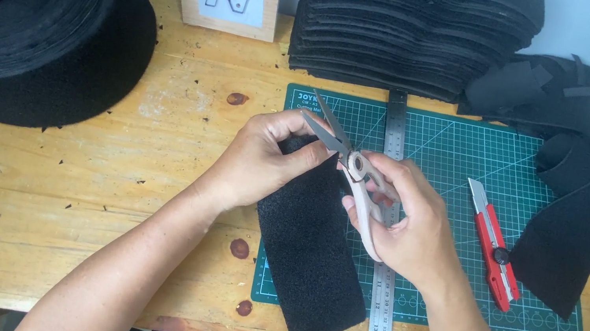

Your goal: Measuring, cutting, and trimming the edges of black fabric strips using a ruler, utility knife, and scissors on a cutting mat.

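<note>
Black foam strip (313, 248) pinched; pale steel-bladed scissors (354, 171) gripped.

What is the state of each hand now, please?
Left hand: closed, pinching the top edge of the black foam strip.
Right hand: closed on the scissors, blades open.

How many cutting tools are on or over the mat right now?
2: scissors in the right hand, blades open at the black foam strip; a red utility knife lying on the mat's right side.

We see a matt, coarse black foam strip (310, 240), shiny metal scissors (347, 162), a varnished wood table (151, 165).
</note>
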